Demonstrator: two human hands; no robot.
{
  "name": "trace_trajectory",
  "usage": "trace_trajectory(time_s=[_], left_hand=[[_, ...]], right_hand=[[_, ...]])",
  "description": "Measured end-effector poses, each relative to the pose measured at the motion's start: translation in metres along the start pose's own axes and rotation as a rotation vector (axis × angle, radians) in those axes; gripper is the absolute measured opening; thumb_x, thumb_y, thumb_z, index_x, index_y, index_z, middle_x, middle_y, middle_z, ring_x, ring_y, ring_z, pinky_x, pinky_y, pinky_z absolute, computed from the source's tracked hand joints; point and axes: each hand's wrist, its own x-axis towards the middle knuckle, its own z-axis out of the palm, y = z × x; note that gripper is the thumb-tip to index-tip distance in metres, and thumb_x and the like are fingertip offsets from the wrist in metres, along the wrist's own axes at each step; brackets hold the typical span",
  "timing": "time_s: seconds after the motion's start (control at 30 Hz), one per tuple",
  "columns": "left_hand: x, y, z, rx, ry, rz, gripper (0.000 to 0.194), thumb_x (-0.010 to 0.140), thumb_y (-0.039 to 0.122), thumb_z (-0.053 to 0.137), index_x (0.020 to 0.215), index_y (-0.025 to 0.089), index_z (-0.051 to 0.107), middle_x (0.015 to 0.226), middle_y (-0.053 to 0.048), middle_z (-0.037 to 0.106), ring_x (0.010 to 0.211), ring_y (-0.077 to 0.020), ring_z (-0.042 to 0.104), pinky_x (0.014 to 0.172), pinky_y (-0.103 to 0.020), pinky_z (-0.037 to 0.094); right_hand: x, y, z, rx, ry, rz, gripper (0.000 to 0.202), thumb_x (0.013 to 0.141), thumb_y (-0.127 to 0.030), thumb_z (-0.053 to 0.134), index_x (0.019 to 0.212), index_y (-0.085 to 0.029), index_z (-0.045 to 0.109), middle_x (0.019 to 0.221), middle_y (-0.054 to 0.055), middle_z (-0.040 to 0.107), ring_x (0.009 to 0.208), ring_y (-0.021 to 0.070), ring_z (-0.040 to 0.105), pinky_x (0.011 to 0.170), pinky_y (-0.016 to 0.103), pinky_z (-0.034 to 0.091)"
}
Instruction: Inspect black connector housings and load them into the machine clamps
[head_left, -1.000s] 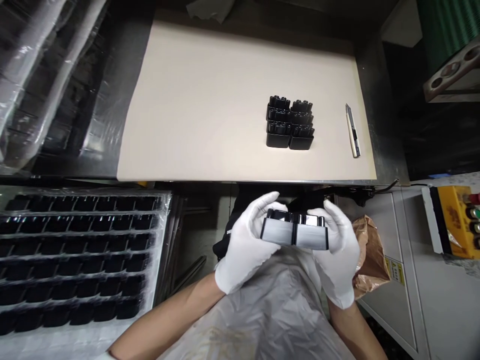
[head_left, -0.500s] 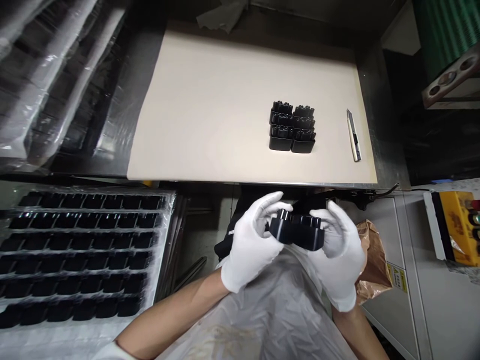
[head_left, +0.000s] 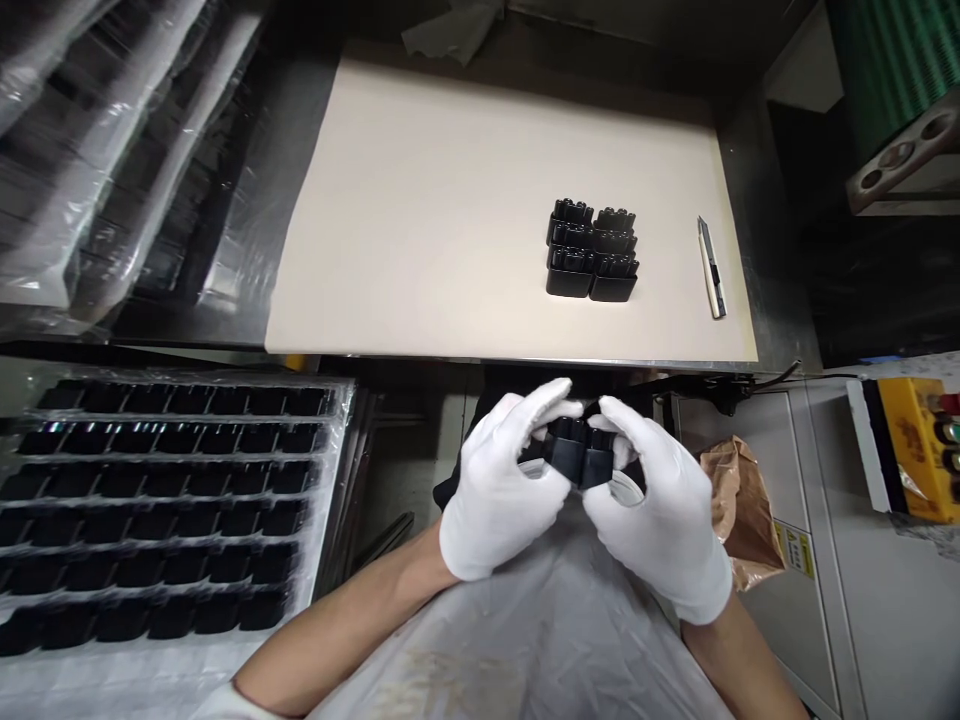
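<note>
The tabletop (head_left: 778, 310) is spread with beige paper (head_left: 420, 220). Before its near edge, two black pieces (head_left: 568, 458) are held, clamped by the fingers (head_left: 540, 402) of the left hand (head_left: 502, 490) and right hand (head_left: 656, 500). Black blocks (head_left: 592, 255) are grouped at twelve o'clock, a cutter (head_left: 712, 270) at one, a filled tray (head_left: 313, 510) at nine.

Left hand (head_left: 506, 485) and right hand (head_left: 658, 505) wore plain white fabric gloves (head_left: 491, 520) with short cuffs (head_left: 454, 555). Forearms (head_left: 375, 605) were bare; white sleeve edge (head_left: 234, 702) showed near left. Wrinkled grey apron (head_left: 574, 625) had a faint tan mark (head_left: 450, 688), near side.
</note>
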Motion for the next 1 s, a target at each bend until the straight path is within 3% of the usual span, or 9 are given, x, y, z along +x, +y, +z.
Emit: trace_trajectory(time_s=[0.3,0.47,0.67,0.77,0.83,0.93,1.0], left_hand=[[-0.004,0.000,-0.003,-0.035,-0.011,0.018,0.056,0.081,-0.001,0.065,0.134,0.016,0.062,0.107,-0.004,0.079,0.092,-0.0132,0.076,0.092,-0.026,0.064],[-0.007,-0.003,-0.002,-0.088,0.013,0.057,0.059,0.081,-0.002,0.068,0.136,0.019,0.061,0.108,-0.004,0.078,0.093,-0.0137,0.074,0.089,-0.026,0.064],[-0.013,-0.001,-0.003,-0.200,-0.028,-0.043,0.063,0.081,-0.001,0.070,0.138,0.024,0.061,0.111,-0.004,0.077,0.100,-0.0163,0.073,0.090,-0.029,0.062],[-0.013,0.000,-0.004,-0.406,-0.069,-0.248,0.060,0.081,0.007,0.075,0.137,0.024,0.064,0.114,-0.005,0.077,0.104,-0.0189,0.073,0.096,-0.032,0.060],[-0.010,-0.001,-0.005,-0.617,-0.111,-0.463,0.058,0.079,0.012,0.078,0.135,0.023,0.067,0.113,-0.006,0.076,0.103,-0.0202,0.072,0.093,-0.031,0.060],[-0.006,-0.006,-0.011,-0.949,-0.208,-0.795,0.055,0.074,0.013,0.074,0.128,0.023,0.072,0.108,-0.007,0.076,0.077,-0.0142,0.067,0.066,-0.023,0.056],[-0.005,-0.010,-0.020,-1.098,-0.287,-0.964,0.055,0.069,0.009,0.070,0.122,0.023,0.075,0.103,-0.007,0.075,0.062,-0.0090,0.059,0.055,-0.019,0.048]], right_hand=[[0.002,-0.005,-0.005,-0.044,-0.036,-0.032,0.078,0.069,0.000,0.051,0.145,-0.015,0.051,0.113,0.008,0.075,0.091,0.0237,0.069,0.085,0.040,0.061],[0.000,-0.005,-0.006,-0.028,-0.015,-0.063,0.078,0.071,0.001,0.051,0.147,-0.017,0.048,0.119,0.008,0.075,0.101,0.0240,0.071,0.091,0.039,0.061],[-0.006,-0.008,-0.009,0.014,-0.010,-0.053,0.081,0.071,0.001,0.054,0.149,-0.020,0.049,0.120,0.009,0.075,0.101,0.0245,0.072,0.090,0.041,0.062],[-0.007,-0.005,-0.007,0.120,0.027,0.035,0.078,0.072,0.000,0.060,0.146,-0.024,0.054,0.121,0.007,0.076,0.102,0.0235,0.074,0.093,0.040,0.063],[-0.008,0.004,-0.005,0.314,0.065,0.227,0.065,0.077,-0.006,0.066,0.139,-0.026,0.061,0.119,0.006,0.077,0.105,0.0228,0.075,0.095,0.038,0.063],[-0.017,0.026,-0.001,0.688,0.113,0.549,0.044,0.087,-0.022,0.069,0.131,-0.024,0.067,0.118,0.009,0.077,0.100,0.0236,0.076,0.079,0.034,0.065],[-0.026,0.044,0.004,0.834,0.116,0.628,0.041,0.089,-0.028,0.065,0.130,-0.024,0.068,0.122,0.011,0.076,0.091,0.0246,0.075,0.065,0.034,0.063]])
